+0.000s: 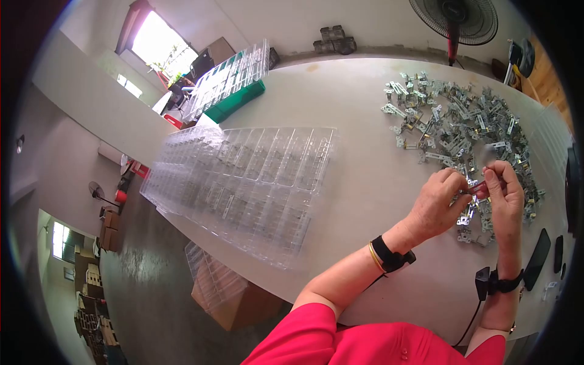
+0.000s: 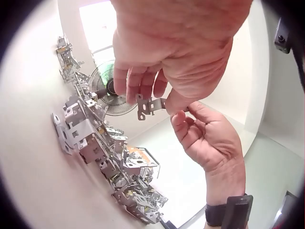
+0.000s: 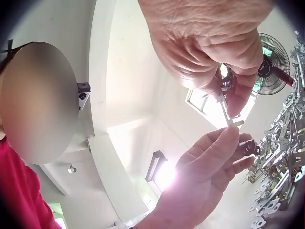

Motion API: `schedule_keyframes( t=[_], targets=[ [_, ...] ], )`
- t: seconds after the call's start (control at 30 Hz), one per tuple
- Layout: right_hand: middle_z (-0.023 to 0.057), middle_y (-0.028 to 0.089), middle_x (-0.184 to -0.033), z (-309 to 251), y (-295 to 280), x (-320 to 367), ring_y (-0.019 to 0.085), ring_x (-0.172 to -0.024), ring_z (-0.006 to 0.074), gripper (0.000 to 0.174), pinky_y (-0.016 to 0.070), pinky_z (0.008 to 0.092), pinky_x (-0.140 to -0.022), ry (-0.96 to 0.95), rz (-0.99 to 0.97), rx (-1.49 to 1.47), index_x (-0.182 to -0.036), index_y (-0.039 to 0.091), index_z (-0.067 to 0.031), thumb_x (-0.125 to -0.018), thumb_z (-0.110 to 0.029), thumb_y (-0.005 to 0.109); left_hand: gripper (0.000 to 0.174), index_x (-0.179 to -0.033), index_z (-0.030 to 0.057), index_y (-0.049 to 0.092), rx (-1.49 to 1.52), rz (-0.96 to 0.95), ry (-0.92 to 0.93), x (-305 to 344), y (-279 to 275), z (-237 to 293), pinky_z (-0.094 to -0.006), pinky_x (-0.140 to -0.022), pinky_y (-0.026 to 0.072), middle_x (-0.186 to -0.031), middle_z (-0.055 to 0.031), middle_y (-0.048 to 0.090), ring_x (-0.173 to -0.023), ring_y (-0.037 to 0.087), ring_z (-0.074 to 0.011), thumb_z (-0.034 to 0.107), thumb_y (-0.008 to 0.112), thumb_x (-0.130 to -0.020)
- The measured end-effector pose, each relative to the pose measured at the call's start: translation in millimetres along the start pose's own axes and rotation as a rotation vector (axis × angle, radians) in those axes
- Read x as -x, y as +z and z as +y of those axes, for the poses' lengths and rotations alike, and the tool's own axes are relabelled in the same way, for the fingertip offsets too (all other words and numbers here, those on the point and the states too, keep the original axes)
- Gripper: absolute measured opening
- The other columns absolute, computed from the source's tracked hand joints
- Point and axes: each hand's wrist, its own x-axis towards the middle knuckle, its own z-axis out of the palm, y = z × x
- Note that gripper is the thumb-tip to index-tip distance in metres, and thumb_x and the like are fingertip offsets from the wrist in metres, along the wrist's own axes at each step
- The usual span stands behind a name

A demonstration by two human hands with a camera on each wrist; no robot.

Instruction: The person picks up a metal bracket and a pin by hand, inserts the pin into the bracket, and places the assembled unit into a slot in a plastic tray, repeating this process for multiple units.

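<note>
Both hands are close together over the near edge of a heap of metal hinge parts (image 1: pixel 453 118). My left hand (image 1: pixel 439 201) pinches a metal hinge (image 2: pixel 151 106) between thumb and fingers; its flat end with holes sticks out in the left wrist view. My right hand (image 1: pixel 506 198) pinches a slim metal part (image 3: pixel 226 110) between thumb and fingertips, and this part reaches down to the left thumb in the right wrist view. Fingers hide the middle, so I cannot tell whether both hands hold one hinge.
Clear plastic trays with compartments (image 1: pixel 243 182) lie stacked on the table (image 1: pixel 359 152) to the left. Farther back, another clear tray rests on a green box (image 1: pixel 236 102). A black phone-like object (image 1: pixel 536 260) lies at the right. A fan (image 1: pixel 453 15) stands beyond the table.
</note>
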Motion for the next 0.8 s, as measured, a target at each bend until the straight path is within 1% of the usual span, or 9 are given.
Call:
schedule_keyframes(
  t=[0.23,0.33,0.4,0.43,0.5,0.53,0.63,0.7,0.8],
  targets=[
    [-0.0044,0.06,-0.09,-3.0,-6.1,-0.9,0.056,-0.076,0.0032,0.009,0.0485,0.0205,-0.066,-0.03,-0.029,0.013,-0.109,0.063,-0.0063,-0.104,-0.013,0.059,0.019,-0.095,0.0045,0.058,-0.083,-0.045,0.03,-3.2,4.9,11.6,-0.0447,-0.074,0.0471,-0.088,-0.0121,0.063,-0.084,0.061,-0.0362,0.009,0.073,-0.084],
    [-0.0018,0.063,-0.103,-0.7,-13.1,-5.6,0.057,-0.085,0.004,0.009,0.0494,0.0208,-0.072,0.002,0.05,0.143,-0.111,0.063,-0.0074,-0.104,-0.013,0.06,0.015,-0.094,0.005,0.059,-0.115,-0.028,0.027,-7.0,3.0,20.0,-0.0453,-0.073,0.0471,-0.084,-0.0129,0.063,-0.079,0.061,-0.037,0.009,0.07,-0.085],
    [0.0025,0.062,-0.119,3.7,-19.0,-10.9,0.058,-0.095,0.0058,0.01,0.0491,0.0216,-0.082,-0.326,0.162,0.205,-0.112,0.063,-0.0068,-0.104,-0.013,0.06,0.013,-0.093,0.0026,0.059,-0.188,0.014,-0.035,-10.5,-1.8,26.6,-0.0439,-0.071,0.0497,-0.082,-0.015,0.065,-0.076,0.063,-0.0352,0.011,0.069,-0.088],
    [0.0025,0.062,-0.119,1.6,-19.5,-10.3,0.058,-0.095,0.0058,0.01,0.0491,0.0216,-0.082,-0.325,0.161,0.199,-0.112,0.063,-0.0068,-0.104,-0.013,0.06,0.013,-0.093,0.0026,0.059,-0.194,0.012,-0.037,-12.6,-5.5,29.7,-0.0439,-0.071,0.0497,-0.082,-0.015,0.065,-0.076,0.063,-0.0352,0.011,0.069,-0.088],
    [0.0056,0.059,-0.13,-6.5,-21.4,-7.5,0.059,-0.1,0.0079,0.01,0.0478,0.0229,-0.089,-0.289,0.162,0.132,-0.111,0.063,-0.0056,-0.104,-0.012,0.06,0.016,-0.093,-0.0003,0.06,-0.125,0.042,-0.236,-18.7,-15.8,36.6,-0.0406,-0.068,0.0528,-0.082,-0.0167,0.068,-0.074,0.067,-0.0321,0.012,0.068,-0.09],
    [0.0056,0.059,-0.13,-11.1,-19.9,-5.2,0.059,-0.1,0.0079,0.01,0.0478,0.0229,-0.089,-0.291,0.166,0.126,-0.111,0.063,-0.0056,-0.104,-0.012,0.06,0.019,-0.094,-0.003,0.062,-0.139,0.046,-0.253,-22.8,-24.7,42.3,-0.0369,-0.068,0.0543,-0.082,-0.0172,0.071,-0.074,0.07,-0.0264,0.014,0.069,-0.091],
    [0.006,0.059,-0.13,-26.1,-12.5,2.0,0.057,-0.098,0.0078,0.009,0.0477,0.0244,-0.088,-0.311,0.124,0.157,-0.11,0.063,-0.0063,-0.103,-0.011,0.06,0.019,-0.095,-0.0037,0.066,-0.166,0.029,-0.355,-37.6,-53.5,56.1,-0.0355,-0.068,0.0541,-0.08,-0.0163,0.071,-0.073,0.069,-0.0215,0.015,0.069,-0.091],
    [0.0063,0.059,-0.13,-32.5,-9.4,6.2,0.056,-0.094,0.008,0.008,0.0478,0.0253,-0.086,-0.297,0.099,0.168,-0.108,0.064,-0.0066,-0.103,-0.012,0.061,0.022,-0.092,-0.0054,0.069,-0.282,0.013,-0.369,-48.9,-78.0,63.3,-0.0332,-0.063,0.0525,-0.072,-0.0134,0.069,-0.067,0.065,-0.0144,0.016,0.068,-0.092],
    [0.0066,0.059,-0.13,-43.4,-8.4,12.1,0.055,-0.089,0.0082,0.006,0.0477,0.0254,-0.084,-0.329,0.094,0.142,-0.105,0.064,-0.0066,-0.102,-0.012,0.061,0.022,-0.094,-0.0055,0.072,-0.499,0.023,-0.364,-58.2,-122.6,58.4,-0.0313,-0.064,0.0537,-0.073,-0.0136,0.072,-0.068,0.067,-0.0133,0.016,0.069,-0.09]
  ],
)
